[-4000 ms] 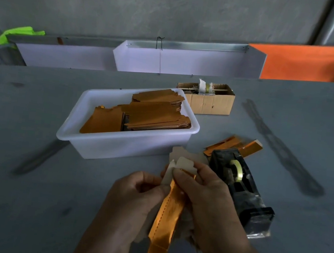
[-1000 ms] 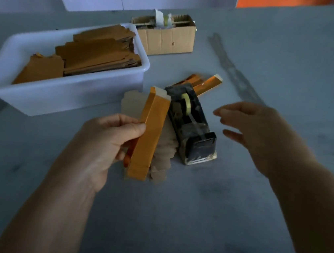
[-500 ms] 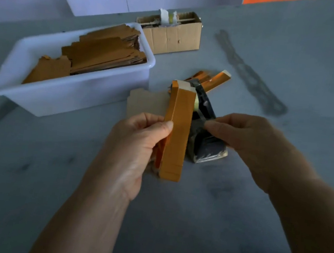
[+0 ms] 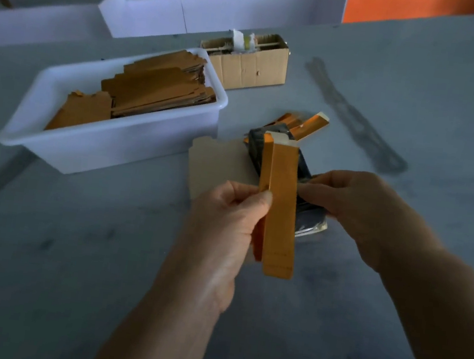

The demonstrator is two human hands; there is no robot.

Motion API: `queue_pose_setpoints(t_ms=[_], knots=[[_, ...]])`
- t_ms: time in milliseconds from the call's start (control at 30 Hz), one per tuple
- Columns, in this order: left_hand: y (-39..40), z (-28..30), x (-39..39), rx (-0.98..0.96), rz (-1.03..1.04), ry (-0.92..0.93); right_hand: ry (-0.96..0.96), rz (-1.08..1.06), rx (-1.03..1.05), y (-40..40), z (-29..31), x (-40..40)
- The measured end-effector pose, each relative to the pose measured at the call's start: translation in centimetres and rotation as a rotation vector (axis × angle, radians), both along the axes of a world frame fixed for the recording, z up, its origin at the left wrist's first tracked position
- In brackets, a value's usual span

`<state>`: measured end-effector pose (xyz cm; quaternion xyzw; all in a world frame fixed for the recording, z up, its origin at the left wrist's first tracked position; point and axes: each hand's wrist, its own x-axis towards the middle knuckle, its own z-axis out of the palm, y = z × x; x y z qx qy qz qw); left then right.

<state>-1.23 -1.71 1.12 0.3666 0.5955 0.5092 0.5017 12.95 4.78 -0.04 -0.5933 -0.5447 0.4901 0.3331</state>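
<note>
Long orange folded cardboard carton (image 4: 281,208): upright in L hand (image 4: 223,228), clamped mid-length, just before black tape dispenser (image 4: 311,219). R hand (image 4: 355,205) curled at dispenser; whether gripping, can't tell. Rec: keep carton steady, seam square for taping

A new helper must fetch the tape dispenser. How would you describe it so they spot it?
Find the white tub of flat orange cartons on the table. Right of it, partly behind the folded orange carton in the left hand, sits the tape dispenser. It alone is black; its neighbours are orange or brown.
</note>
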Motion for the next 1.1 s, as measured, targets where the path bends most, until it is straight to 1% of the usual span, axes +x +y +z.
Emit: queue_pose_setpoints(t_ms=[133,200,300,400,500,567,633,700,800,1100], knots=[[0.5,-0.3,0.9,0.017,0.004,-0.032,0.105,-0.024,0.019,-0.3,-0.2,-0.3],[0.5,-0.6,1.2,0.006,0.006,-0.046,0.226,-0.041,-0.009,-0.7,-0.3,-0.5],[0.3,-1.0,1.4,0.002,0.011,-0.054,0.466,-0.090,-0.092,-1.1,-0.1,-0.3],[0.3,-1.2,1.3,0.016,-0.003,-0.045,0.529,-0.073,-0.080,-1.5,0.2,0.1],[0.3,-1.4,1.0,0.020,-0.010,-0.055,0.449,-0.090,0.004,-2.2,-0.5,0.4],[0.4,-1.4,0.6,0.028,0.003,-0.060,0.330,-0.123,0.070,-2.8,-1.1,0.3],[0.6,-1.2,0.3,0.034,0.015,-0.065,0.161,-0.169,0.194,-3.2,-1.6,0.2],[0.7,-0.9,0.1,0.047,0.022,-0.078,0.061,-0.202,0.304,-3.5,-1.7,-0.1],[0.9,-0.6,0.0,0.063,0.004,-0.080,0.044,-0.217,0.368,-4.0,-2.3,-0.2],[1.5,-1.0,0.2,0.065,-0.095,0.050,0.030,-0.232,0.360,-4.7,-3.0,-0.9]])
